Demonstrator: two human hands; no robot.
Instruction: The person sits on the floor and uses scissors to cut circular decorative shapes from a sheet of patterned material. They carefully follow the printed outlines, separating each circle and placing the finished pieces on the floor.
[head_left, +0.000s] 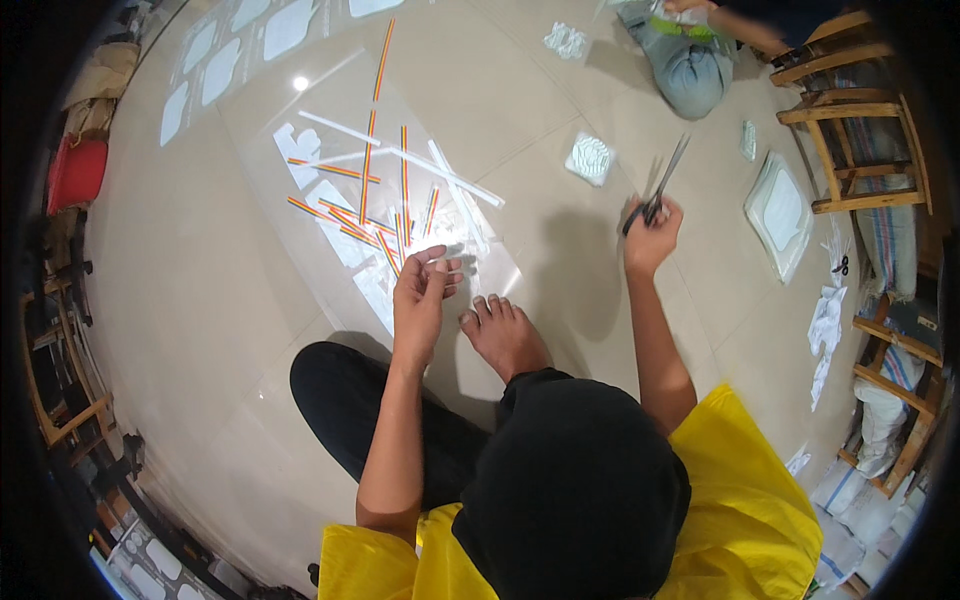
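Observation:
My right hand (pixel 654 238) grips a pair of scissors (pixel 668 172) by its black handles, blades pointing up and away over the floor. My left hand (pixel 424 290) is loosely curled with the fingers apart. I make out nothing between them, though glare blurs this spot. Just beyond it lie several narrow rainbow-striped strips (pixel 405 175), fanned out and crossing each other. Some white strips (pixel 450 178) lie across them. Beneath is a clear plastic sheet (pixel 270 115) with white cut-out shapes (pixel 335 215). My bare foot (pixel 505 335) rests between my hands.
A stack of clear patterned pieces (pixel 590 159) sits beyond the scissors. At right lie a white packet in clear plastic (pixel 780 215), wooden stools (pixel 865 150) and paper scraps (pixel 826 325). Another person's arm (pixel 745 28) reaches in at the top right. A red object (pixel 78 172) stands far left.

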